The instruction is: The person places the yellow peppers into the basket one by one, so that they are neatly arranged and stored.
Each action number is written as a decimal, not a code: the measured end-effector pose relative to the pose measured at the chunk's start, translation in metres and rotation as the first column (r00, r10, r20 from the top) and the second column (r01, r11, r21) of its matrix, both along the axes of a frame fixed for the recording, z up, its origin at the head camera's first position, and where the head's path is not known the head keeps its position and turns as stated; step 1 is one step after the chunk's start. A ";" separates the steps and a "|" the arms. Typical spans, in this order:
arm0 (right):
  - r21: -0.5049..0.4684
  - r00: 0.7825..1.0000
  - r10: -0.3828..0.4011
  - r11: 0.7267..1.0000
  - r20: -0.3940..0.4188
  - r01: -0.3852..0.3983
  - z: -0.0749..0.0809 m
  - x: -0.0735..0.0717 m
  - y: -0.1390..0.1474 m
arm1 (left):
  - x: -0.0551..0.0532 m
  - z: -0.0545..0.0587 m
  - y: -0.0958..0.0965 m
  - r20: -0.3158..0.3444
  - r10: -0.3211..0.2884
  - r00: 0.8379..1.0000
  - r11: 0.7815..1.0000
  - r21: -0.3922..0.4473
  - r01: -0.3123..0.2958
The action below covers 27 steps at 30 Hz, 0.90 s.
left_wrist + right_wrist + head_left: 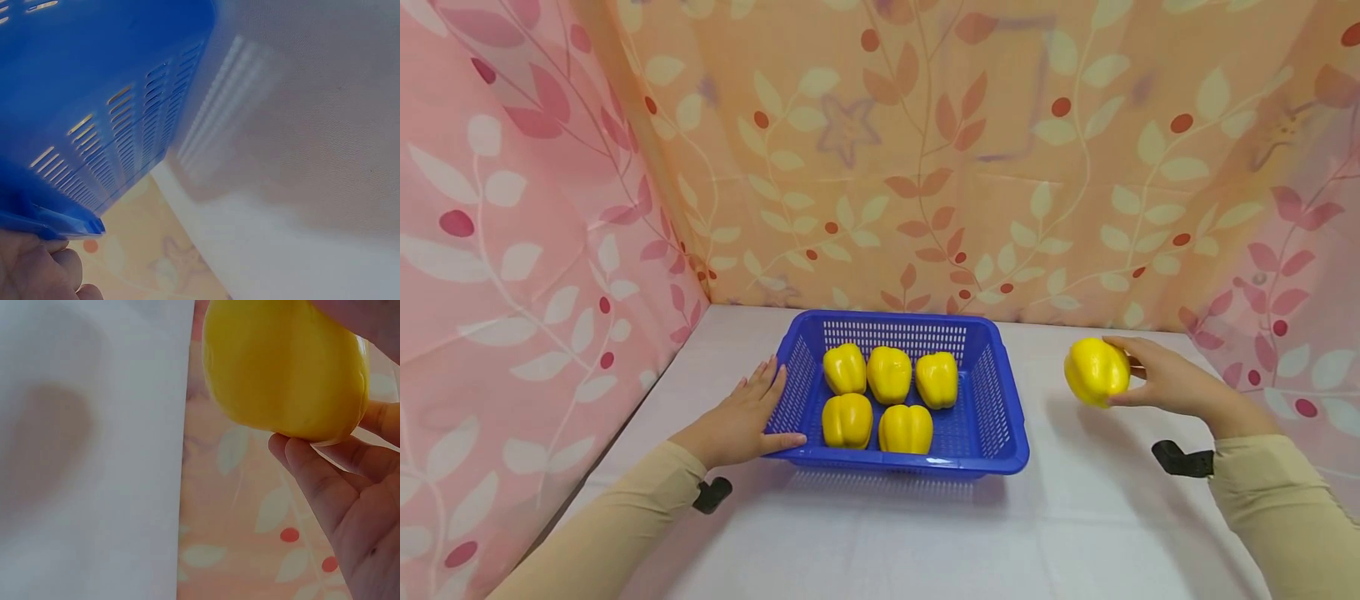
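In the head view my right hand [1172,379] holds a yellow bell pepper [1096,372] above the table, right of the basket. Thumb and fingers grip it from its right side; the right wrist view shows fingertips against the pepper [284,369]. My left hand [741,421] rests at the near left corner of a blue plastic basket [1000,462]. Its fingers lie extended along the left rim, and the thumb lies on the front rim. Several yellow bell peppers [890,375] sit inside the basket, toward its left and middle. The left wrist view shows the basket's slotted wall [112,144].
A white cloth [880,542] covers the table under the basket. Floral curtains hang behind [925,167] and on the left [512,250] and right sides. A dark strap piece [1183,459] juts from the right wrist, and a similar one [711,495] from the left.
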State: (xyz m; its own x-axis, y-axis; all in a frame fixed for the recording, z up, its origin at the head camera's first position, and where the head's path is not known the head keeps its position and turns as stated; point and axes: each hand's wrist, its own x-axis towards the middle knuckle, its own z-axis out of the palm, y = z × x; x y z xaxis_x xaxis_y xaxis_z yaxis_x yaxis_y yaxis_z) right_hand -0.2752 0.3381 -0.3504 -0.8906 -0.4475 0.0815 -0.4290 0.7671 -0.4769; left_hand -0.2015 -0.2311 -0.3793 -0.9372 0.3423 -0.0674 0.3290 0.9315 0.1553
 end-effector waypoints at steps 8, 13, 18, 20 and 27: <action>-0.017 0.999 0.045 0.999 -0.007 -0.045 0.009 -0.001 -0.025 | -0.001 -0.001 -0.001 0.000 -0.005 1.000 1.000 -0.003 0.005; -0.032 0.997 0.076 0.997 -0.002 -0.076 0.018 -0.002 -0.042 | -0.001 -0.001 -0.002 -0.002 -0.010 1.000 1.000 0.011 0.010; -0.068 0.990 0.139 0.988 -0.003 -0.138 0.025 -0.003 -0.057 | 0.000 0.000 -0.001 0.007 -0.008 1.000 1.000 0.007 0.008; -0.080 0.986 0.167 0.983 -0.011 -0.167 0.028 -0.005 -0.063 | 0.000 0.000 -0.001 0.009 -0.007 1.000 1.000 0.004 0.007; -0.106 0.970 0.243 0.964 -0.016 -0.243 0.036 -0.007 -0.085 | 0.000 0.001 0.000 0.013 -0.001 1.000 1.000 0.007 0.000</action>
State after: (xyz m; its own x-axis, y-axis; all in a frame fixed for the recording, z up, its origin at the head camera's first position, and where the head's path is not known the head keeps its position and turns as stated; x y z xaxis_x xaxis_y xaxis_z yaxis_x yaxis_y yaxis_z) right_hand -0.2824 0.2526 -0.3145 -0.7558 -0.6391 0.1427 -0.5978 0.5844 -0.5488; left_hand -0.2014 -0.2309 -0.3779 -0.9361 0.3432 -0.0775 0.3273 0.9302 0.1660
